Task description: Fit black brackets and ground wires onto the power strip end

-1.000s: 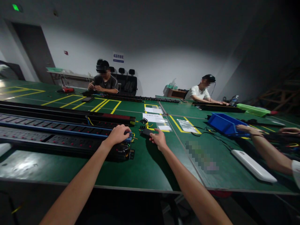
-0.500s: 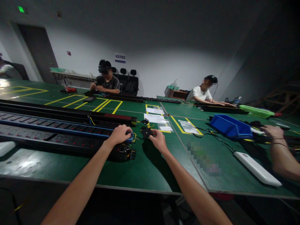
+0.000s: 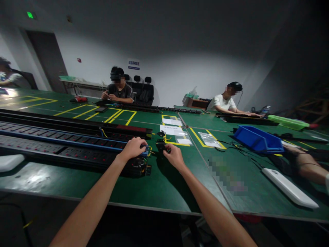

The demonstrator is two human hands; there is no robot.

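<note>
My left hand is closed over the right end of a long power strip with a blue edge, where short coloured wires stick out. Pinched between the thumb and fingers of my right hand is a small black end plate, held just off the strip's end. Another long black power strip with rows of sockets and red dots lies nearer to me, its wired end exposed. Behind my right hand a similar black end piece with yellow wire sits at the end of a farther strip.
A blue bin and a white device lie to the right, close to a co-worker's arm. Paper sheets and a clear bag lie ahead. Two people sit across the green table.
My right hand has turned the black end plate, so its face now shows narrower. My left hand stays on the blue-edged strip. The co-worker's hand at right has moved behind the blue bin's near edge.
</note>
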